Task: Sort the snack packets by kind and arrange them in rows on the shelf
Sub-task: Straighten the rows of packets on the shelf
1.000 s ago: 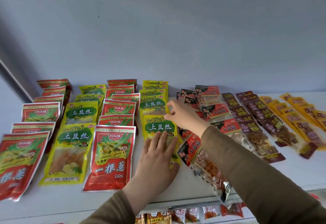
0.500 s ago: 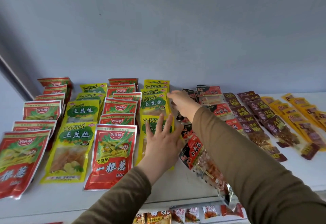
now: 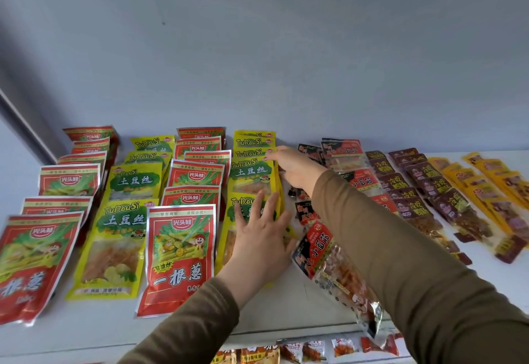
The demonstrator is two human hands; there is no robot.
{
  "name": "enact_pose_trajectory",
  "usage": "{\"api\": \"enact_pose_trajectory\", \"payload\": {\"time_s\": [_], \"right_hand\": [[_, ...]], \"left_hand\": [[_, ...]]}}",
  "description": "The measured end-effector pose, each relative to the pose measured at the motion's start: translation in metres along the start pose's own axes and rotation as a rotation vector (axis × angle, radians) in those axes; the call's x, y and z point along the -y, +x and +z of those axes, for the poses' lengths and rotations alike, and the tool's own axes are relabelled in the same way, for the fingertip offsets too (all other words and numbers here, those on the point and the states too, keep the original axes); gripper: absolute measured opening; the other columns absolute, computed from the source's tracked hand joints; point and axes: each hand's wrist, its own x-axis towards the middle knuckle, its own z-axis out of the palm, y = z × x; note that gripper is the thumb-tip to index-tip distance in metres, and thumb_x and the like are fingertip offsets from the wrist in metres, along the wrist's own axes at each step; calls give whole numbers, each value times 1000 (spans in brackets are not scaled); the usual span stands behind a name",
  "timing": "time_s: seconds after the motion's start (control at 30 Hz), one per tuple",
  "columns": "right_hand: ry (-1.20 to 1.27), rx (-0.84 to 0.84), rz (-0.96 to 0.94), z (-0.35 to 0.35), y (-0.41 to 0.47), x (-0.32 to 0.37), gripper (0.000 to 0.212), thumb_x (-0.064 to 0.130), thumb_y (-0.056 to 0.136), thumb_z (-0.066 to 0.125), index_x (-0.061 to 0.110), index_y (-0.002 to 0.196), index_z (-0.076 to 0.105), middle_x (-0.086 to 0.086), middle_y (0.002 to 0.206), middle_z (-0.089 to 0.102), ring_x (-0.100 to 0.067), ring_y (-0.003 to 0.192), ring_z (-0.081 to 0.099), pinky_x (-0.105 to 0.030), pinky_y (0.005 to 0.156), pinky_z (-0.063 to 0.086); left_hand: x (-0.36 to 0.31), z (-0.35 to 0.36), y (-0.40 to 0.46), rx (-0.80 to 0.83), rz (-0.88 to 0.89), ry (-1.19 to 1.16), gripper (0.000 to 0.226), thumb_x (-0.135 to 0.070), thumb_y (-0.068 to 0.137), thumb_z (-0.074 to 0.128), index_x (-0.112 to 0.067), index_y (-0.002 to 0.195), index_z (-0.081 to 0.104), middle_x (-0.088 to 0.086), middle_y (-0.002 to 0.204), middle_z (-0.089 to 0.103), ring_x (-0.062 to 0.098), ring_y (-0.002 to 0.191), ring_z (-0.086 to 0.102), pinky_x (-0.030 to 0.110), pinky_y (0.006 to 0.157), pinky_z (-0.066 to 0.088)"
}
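Rows of snack packets lie on a white shelf. Red packets and yellow TuDouSi packets alternate in rows on the left. My left hand lies flat, fingers spread, on the front yellow packet of the fourth row. My right hand reaches further back and touches the right edge of the yellow packets in that same row; its fingertips are partly hidden. To the right run black-and-red packets, dark maroon packets and orange packets.
A grey-blue wall rises right behind the shelf. One black-and-red packet hangs over the shelf's front edge. Below the shelf, more small packets show on a lower level. A bare strip of shelf lies in front of the fourth row.
Both hands have moved further back along the fourth yellow row. The left hand slid up the front packet, the right reached towards the rear packets.
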Motion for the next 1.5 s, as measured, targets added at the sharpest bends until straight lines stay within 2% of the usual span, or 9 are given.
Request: {"api": "enact_pose_trajectory", "payload": {"time_s": [0.13,0.27,0.43,0.57,0.77,0.93,1.1,1.3,1.5], "right_hand": [[32,-82,23,5,8,0,37,18,100,57,3,133,51,-12,129,55,-27,119,51,-34,88,45],[132,-80,53,2,40,-22,53,25,91,63,7,139,50,-11,145,50,-32,131,49,-51,111,39],[125,-103,107,9,10,-1,37,15,101,57,1,135,53,-8,129,55,-25,118,53,-43,104,44],[159,-91,118,9,13,-3,45,14,99,59,4,142,51,-16,146,50,-31,131,49,-48,111,41],[177,-87,113,5,14,-6,37,13,100,58,2,136,54,-17,127,60,-30,108,59,-39,92,48],[196,-80,106,4,20,-8,46,17,99,60,9,143,50,-11,152,44,-29,138,42,-44,115,35],[171,-61,90,5,17,-9,41,17,105,49,8,145,45,-11,154,40,-25,141,36,-29,97,29],[207,-33,49,11,15,-13,54,25,102,56,14,152,38,-7,159,35,-26,145,32,-39,118,26],[199,-62,78,5,8,-12,64,40,100,57,18,155,33,-5,162,29,-25,147,29,-41,118,25]], "left_hand": [[0,-3,-1,-56,13,-77,42,-49,101,33,-33,138,44,1,171,-1,32,155,-18,72,118,-6],[-1,1,-2,-102,24,-94,45,-55,103,20,-39,131,51,-1,172,-3,31,154,-23,72,116,-12],[1,2,-1,-31,-19,-58,46,-55,101,24,-34,130,52,2,170,7,30,157,-12,73,117,-2],[-1,-2,3,-39,-27,-82,49,-53,102,19,-32,125,57,2,170,13,29,157,-9,73,117,-7],[5,-11,-10,-176,-12,-117,45,-39,103,25,-35,147,33,0,171,7,27,157,-11,60,124,-7],[28,-6,-35,-61,-12,-48,53,-51,100,32,-32,149,31,-2,170,11,25,158,-6,54,126,-5],[24,12,-38,-20,-88,-74,75,-78,95,11,-45,160,0,-10,168,-20,19,153,-27,56,124,-8],[19,11,-34,-58,-157,-128,75,-74,93,2,-43,159,-11,-9,166,-28,17,153,-26,54,123,3],[18,14,-31,-95,-142,-197,70,-73,98,14,-47,157,-15,-11,164,-31,18,148,-37,59,122,-6]]}}
